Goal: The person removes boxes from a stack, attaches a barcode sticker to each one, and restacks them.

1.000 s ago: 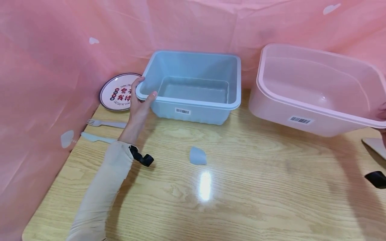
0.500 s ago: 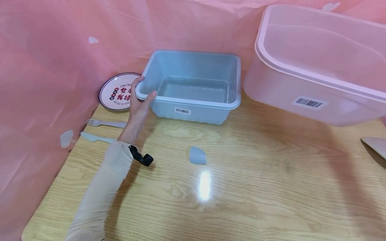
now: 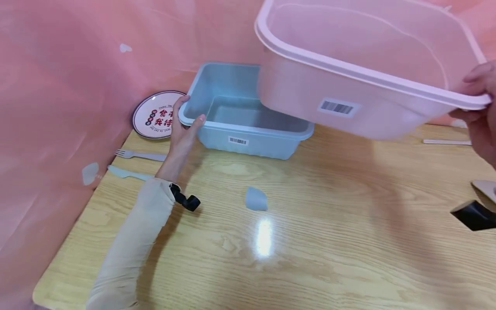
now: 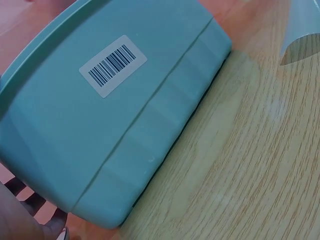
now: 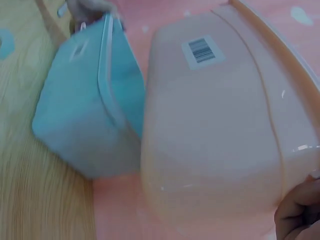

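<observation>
My left hand (image 3: 183,133) grips the near left corner of a blue plastic bin (image 3: 248,144), thumb over the rim. The bin stands on the table; the left wrist view shows its barcode side (image 4: 115,65) with fingers curled at its end. At the right, my right hand (image 3: 482,107) pinches the rim of a larger pink plastic bin (image 3: 310,86). That pink bin is held in the air, tilted, its left end above the blue bin's right part and hiding it. In the right wrist view the pink bin (image 5: 210,125) appears beside the blue bin (image 5: 75,100).
A white plate (image 3: 155,120) with red lettering lies behind my left hand, partly hidden. A fork (image 3: 141,156) and a knife (image 3: 128,173) lie at the left. A greyish translucent piece (image 3: 256,199) sits mid-table. At the right are a thin light stick (image 3: 445,142) and a flat light object (image 3: 486,188).
My right hand has lifted the pink bin off the right side and carried it left, over the blue bin. My left hand keeps its hold on the blue bin, which stays put.
</observation>
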Available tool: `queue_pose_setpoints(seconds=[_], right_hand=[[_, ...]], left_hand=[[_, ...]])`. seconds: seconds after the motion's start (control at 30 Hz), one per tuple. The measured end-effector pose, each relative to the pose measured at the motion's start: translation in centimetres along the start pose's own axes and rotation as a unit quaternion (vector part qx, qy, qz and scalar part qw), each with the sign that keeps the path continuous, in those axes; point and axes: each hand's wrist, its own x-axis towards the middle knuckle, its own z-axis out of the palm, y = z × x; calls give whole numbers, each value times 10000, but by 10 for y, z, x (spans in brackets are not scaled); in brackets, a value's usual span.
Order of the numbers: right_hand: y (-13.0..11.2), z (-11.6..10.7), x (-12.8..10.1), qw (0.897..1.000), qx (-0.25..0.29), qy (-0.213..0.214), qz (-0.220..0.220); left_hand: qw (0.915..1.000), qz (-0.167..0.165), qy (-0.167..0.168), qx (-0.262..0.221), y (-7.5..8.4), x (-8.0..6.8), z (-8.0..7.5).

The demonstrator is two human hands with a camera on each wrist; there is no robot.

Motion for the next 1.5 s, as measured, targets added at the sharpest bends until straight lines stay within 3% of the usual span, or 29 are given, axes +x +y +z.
queue_pose_setpoints(seconds=[0.13,0.27,0.4,0.6,0.77,0.97,1.2,1.5], right_hand=[[5,32,4,9982,-247,522,140],[16,65,2,9945,-656,734,347],[28,91,2,9925,-859,667,551],[43,113,10,9916,-1021,496,623],[59,122,14,9875,-1272,535,756],[73,127,14,9864,-1484,425,569],[84,123,12,9808,-1829,348,575],[95,115,9,9723,-2245,277,590]], left_hand=[[10000,6,5,-2,-1,-1,2],[9999,130,43,-30,-2,-1,2],[9995,272,113,-86,-2,-2,2],[9999,169,12,1,-2,0,5],[9998,214,-28,20,-2,-1,7],[9993,352,-51,-72,-2,-1,9],[9989,439,-150,-63,-1,0,10],[9991,362,-220,77,20,-15,18]])
